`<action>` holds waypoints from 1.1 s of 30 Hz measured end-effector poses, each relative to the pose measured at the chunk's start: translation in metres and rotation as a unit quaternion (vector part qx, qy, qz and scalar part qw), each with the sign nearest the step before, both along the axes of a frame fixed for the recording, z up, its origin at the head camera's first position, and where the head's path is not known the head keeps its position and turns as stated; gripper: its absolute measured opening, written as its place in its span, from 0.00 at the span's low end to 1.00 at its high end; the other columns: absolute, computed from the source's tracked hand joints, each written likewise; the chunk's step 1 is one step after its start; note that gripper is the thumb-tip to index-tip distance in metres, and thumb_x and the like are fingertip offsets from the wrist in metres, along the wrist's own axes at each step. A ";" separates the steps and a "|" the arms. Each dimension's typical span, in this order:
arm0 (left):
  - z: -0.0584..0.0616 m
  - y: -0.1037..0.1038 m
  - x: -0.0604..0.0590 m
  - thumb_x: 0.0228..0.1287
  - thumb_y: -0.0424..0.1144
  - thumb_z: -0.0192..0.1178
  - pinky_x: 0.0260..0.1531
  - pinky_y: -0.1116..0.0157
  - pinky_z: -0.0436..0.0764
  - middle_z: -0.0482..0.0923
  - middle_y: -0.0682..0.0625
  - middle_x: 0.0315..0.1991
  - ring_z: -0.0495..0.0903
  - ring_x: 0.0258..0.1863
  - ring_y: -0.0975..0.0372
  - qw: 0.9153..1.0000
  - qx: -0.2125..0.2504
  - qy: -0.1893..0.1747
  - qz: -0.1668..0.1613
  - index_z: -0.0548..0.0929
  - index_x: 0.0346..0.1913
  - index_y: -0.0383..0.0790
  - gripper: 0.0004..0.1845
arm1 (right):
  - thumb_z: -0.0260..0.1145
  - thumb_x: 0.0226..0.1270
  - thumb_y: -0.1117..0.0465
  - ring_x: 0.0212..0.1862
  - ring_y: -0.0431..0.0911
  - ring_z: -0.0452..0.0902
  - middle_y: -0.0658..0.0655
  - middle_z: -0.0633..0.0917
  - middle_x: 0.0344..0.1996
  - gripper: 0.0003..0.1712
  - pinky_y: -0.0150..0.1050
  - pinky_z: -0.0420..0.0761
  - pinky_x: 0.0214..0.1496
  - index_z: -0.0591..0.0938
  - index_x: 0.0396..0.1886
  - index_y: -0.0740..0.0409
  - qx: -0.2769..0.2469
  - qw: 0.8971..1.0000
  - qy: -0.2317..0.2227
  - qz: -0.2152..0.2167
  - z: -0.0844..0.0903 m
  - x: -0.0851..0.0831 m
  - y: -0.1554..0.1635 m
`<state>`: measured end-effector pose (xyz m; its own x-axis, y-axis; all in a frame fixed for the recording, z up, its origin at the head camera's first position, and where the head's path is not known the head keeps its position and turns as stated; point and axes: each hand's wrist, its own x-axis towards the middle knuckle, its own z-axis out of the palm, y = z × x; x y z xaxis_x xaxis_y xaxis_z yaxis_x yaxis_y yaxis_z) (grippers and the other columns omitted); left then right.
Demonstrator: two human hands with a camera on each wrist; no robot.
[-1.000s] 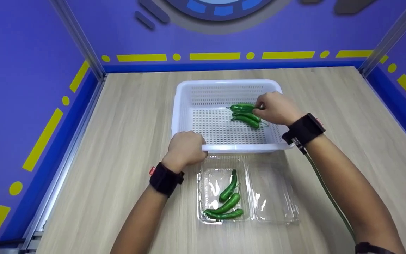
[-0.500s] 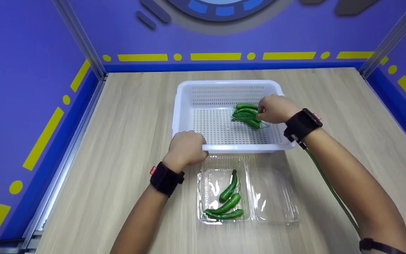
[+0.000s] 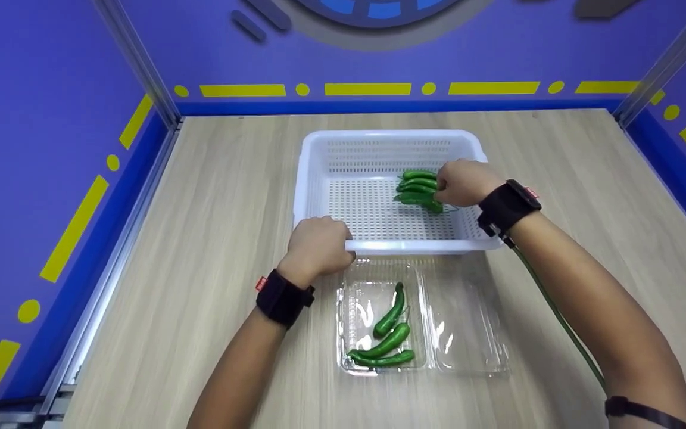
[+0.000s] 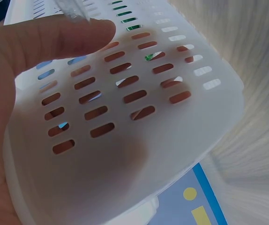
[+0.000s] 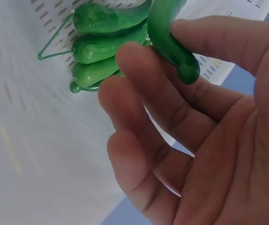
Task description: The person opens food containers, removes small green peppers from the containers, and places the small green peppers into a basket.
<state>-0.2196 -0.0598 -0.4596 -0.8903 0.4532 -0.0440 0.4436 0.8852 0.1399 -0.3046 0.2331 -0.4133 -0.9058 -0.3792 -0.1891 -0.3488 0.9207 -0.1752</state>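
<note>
1. A small bunch of glossy green chilli peppers [image 3: 418, 189] lies on the perforated floor of the white slotted plastic basket [image 3: 325, 143], towards its right side. In the right wrist view one curved pepper [image 5: 167, 40] sits apart from the other three, caught between fingertip and thumb.
2. The right hand [image 3: 464, 182] reaches into the basket, its fingers curled about that pepper, pinching it lightly rather than gripping it whole.
3. The left hand [image 3: 317, 244] clasps the basket's near rim at the left corner, fingers wrapped over the edge.
4. Just in front of the basket, on the pale wood-grain table [image 3: 212, 196], lies an open clear plastic clamshell tray [image 3: 468, 333]; its left half holds three more green peppers [image 3: 387, 336], while its right half holds nothing.
5. Judged from this, a pepper is being picked out of the basket. The next move calls for lifting it clear of its neighbours and over the near rim without dragging them along.
</note>
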 end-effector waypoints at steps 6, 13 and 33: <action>0.000 0.000 0.001 0.53 0.46 0.63 0.21 0.55 0.75 0.66 0.58 0.15 0.71 0.18 0.59 1.000 0.003 0.007 -0.001 0.65 0.12 0.52 0.20 | 0.65 0.57 0.61 0.19 0.42 0.57 0.47 0.64 0.13 0.18 0.36 0.55 0.22 0.70 0.12 0.51 0.014 1.000 -0.004 0.000 -0.004 -0.003 -0.002; -0.001 0.000 0.000 0.54 0.47 0.63 0.20 0.58 0.71 0.61 0.58 0.14 0.69 0.19 0.60 1.000 0.005 -0.005 0.001 0.63 0.12 0.52 0.22 | 0.64 0.53 0.63 0.16 0.40 0.51 0.45 0.56 0.11 0.23 0.35 0.53 0.20 0.61 0.08 0.48 0.050 0.999 -0.019 -0.001 -0.015 -0.004 -0.008; -0.003 -0.001 -0.001 0.53 0.46 0.63 0.19 0.58 0.70 0.60 0.59 0.15 0.67 0.19 0.61 1.000 0.003 0.002 -0.002 0.61 0.13 0.52 0.22 | 0.66 0.50 0.59 0.26 0.50 0.68 0.55 0.73 0.23 0.14 0.50 0.72 0.25 0.67 0.19 0.54 0.123 0.992 0.000 -0.031 -0.034 -0.011 -0.015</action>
